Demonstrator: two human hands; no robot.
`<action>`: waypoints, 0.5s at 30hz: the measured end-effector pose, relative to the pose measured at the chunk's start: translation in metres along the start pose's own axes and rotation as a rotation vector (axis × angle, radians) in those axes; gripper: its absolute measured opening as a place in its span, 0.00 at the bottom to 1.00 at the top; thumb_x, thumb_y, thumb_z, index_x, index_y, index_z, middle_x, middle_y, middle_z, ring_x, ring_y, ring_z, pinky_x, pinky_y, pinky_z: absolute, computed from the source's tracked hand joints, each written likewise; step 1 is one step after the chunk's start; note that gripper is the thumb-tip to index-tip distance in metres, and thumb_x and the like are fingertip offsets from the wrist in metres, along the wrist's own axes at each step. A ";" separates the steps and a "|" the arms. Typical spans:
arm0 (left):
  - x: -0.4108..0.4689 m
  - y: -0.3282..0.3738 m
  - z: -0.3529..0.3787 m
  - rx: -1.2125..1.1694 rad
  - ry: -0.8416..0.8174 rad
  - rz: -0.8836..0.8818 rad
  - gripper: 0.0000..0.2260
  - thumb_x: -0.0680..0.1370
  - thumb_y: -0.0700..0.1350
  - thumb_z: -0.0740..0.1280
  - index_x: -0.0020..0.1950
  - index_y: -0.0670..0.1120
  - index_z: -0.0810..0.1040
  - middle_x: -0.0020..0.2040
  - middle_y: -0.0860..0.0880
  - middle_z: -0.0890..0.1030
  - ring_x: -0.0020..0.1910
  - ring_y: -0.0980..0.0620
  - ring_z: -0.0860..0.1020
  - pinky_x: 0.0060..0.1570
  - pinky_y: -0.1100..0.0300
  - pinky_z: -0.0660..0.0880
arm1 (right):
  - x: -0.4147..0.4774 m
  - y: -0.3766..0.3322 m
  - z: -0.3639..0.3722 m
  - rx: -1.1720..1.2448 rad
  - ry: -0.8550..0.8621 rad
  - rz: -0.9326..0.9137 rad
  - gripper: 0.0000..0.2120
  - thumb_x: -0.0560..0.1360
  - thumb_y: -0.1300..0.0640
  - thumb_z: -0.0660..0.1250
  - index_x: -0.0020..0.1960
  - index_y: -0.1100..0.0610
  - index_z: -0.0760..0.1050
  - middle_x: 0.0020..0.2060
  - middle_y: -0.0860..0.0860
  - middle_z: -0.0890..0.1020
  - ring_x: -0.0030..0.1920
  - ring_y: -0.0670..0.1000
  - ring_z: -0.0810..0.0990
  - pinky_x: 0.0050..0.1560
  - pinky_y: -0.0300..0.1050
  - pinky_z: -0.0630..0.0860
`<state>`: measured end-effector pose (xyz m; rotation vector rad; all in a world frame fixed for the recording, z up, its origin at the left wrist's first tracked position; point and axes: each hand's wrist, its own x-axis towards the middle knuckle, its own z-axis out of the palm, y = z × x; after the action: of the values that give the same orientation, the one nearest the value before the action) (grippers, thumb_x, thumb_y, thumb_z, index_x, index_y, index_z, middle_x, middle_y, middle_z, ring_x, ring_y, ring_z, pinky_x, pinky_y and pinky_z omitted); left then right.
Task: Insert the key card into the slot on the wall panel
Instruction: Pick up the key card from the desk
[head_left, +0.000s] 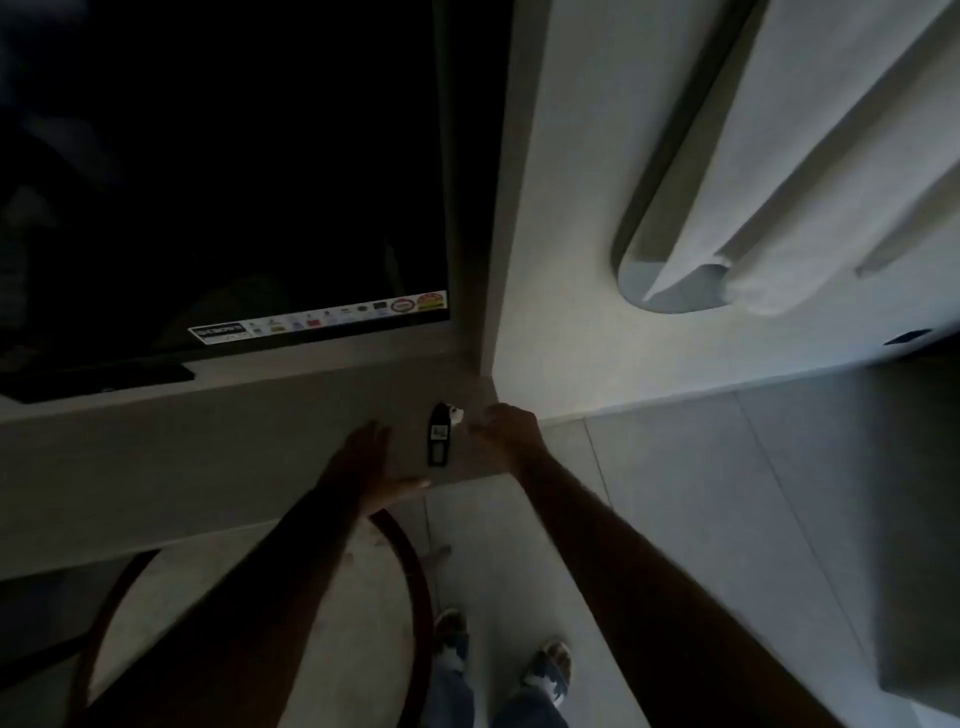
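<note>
1. The scene is dim. A grey, matt shelf (156, 447) with a straight front edge runs from the left side to the wall corner near the middle of the frame.
2. A small dark oblong object, the key card (439, 435) as far as the dim light lets it be told, lies flat on the shelf at about twelve o'clock from the arms, its long side pointing away from the person. It has a pale label patch on its upper part and a small whitish tag at its far end.
3. The left hand (371, 457) lies open and flat, palm down, on the shelf at nine o'clock of the card, just beside it and not touching. The thumb reaches along the shelf's front edge. It holds nothing.
4. The right hand (506, 428) sits at three o'clock of the card, fingers curled loosely inward, close to the whitish tag. Whether the fingertips touch the tag cannot be told.
5. A flat black television screen (223, 171), glossy, fills the upper left, with a strip of small coloured stickers along its lower edge.
6. At two o'clock, a pale smooth wall (561, 234) carries a rounded oblong recess with white cloth hanging in folds.
7. Below, pale floor tiles (701, 483), a round table top with a dark curved rim (410, 561), and two shoes show.
</note>
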<state>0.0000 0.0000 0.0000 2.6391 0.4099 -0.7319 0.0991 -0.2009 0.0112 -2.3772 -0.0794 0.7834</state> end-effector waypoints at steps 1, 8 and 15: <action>-0.001 -0.004 0.002 -0.009 -0.007 -0.001 0.51 0.69 0.71 0.68 0.81 0.44 0.53 0.82 0.42 0.53 0.80 0.42 0.54 0.76 0.46 0.60 | 0.005 -0.004 0.007 -0.023 -0.009 -0.004 0.23 0.74 0.44 0.68 0.59 0.61 0.77 0.59 0.57 0.81 0.59 0.56 0.79 0.58 0.43 0.72; -0.003 -0.012 0.017 0.028 0.029 -0.001 0.51 0.69 0.71 0.68 0.81 0.46 0.50 0.83 0.44 0.49 0.81 0.43 0.51 0.76 0.44 0.59 | 0.015 -0.024 0.041 0.051 0.078 0.108 0.26 0.67 0.41 0.73 0.55 0.60 0.79 0.53 0.57 0.84 0.53 0.56 0.82 0.45 0.40 0.71; -0.002 -0.018 0.022 0.017 0.025 0.017 0.53 0.67 0.72 0.69 0.81 0.47 0.50 0.83 0.45 0.49 0.81 0.44 0.50 0.78 0.46 0.56 | 0.019 -0.030 0.058 0.009 0.182 0.073 0.22 0.66 0.48 0.76 0.54 0.59 0.79 0.52 0.57 0.84 0.53 0.56 0.83 0.48 0.43 0.77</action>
<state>-0.0177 0.0064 -0.0218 2.6669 0.3895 -0.7016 0.0867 -0.1411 -0.0175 -2.4425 0.0869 0.5959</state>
